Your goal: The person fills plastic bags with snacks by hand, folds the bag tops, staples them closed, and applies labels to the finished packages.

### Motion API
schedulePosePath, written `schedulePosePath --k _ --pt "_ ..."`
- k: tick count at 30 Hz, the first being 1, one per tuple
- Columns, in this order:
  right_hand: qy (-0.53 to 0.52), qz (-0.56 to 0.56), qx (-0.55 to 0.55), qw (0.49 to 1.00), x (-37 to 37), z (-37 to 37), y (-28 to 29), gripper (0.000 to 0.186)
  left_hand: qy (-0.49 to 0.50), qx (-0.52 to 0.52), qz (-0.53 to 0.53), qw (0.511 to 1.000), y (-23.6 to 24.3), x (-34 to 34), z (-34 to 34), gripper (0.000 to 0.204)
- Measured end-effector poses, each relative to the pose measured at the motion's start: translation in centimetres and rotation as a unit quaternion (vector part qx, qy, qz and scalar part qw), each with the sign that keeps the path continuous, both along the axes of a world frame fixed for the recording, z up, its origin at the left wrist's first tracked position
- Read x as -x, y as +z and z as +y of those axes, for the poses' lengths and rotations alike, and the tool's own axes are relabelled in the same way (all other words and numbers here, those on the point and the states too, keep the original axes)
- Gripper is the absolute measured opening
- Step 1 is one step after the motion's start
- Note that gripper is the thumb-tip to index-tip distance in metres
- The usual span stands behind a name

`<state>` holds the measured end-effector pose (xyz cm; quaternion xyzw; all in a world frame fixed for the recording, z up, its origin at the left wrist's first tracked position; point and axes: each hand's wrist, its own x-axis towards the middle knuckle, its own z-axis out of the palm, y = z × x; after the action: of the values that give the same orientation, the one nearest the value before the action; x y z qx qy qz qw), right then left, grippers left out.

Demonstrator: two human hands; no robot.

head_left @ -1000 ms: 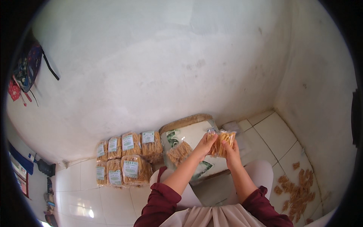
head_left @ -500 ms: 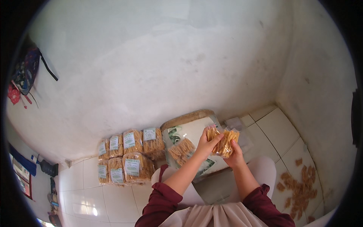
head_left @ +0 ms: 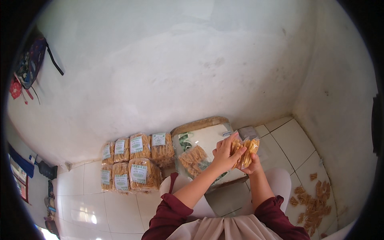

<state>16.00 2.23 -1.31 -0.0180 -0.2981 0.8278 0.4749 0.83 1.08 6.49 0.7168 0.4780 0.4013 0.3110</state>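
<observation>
Meanwhile, a clear snack packet (head_left: 247,151) is gripped between both hands: left hand (head_left: 226,155) fingers curled over it, right hand (head_left: 252,165) closed beneath it.

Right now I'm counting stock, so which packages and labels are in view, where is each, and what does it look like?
Clear plastic bag of golden snack sticks: held up between left hand and right hand.
Stacked clear snack packs with white-and-green paper labels: on the floor by the wall, left of the hands.
Large white sack with green print: under the hands, holding loose sticks.
</observation>
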Motion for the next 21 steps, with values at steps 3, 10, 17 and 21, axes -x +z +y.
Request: schedulePosePath --k 3,10,17,21 --pt "-0.017 0.003 0.005 1.000 0.6 -0.5 0.8 0.087 0.051 -0.024 0.097 0.994 0.3 -0.2 -0.5 0.071" --pt "-0.027 -0.114 -0.044 0.992 1.2 -1.8 4.3 0.086 0.054 0.001 -0.028 0.998 -1.5 1.1 1.2 0.065" --pt "-0.146 -0.151 -0.036 0.977 2.8 -1.9 6.1 0.082 0.006 0.066 -0.235 0.970 -0.8 0.9 1.4 0.077" --pt "-0.201 -0.308 -0.107 0.924 1.9 -1.6 8.3 0.081 -0.053 0.094 -0.378 0.920 0.3 0.3 -0.3 0.078"
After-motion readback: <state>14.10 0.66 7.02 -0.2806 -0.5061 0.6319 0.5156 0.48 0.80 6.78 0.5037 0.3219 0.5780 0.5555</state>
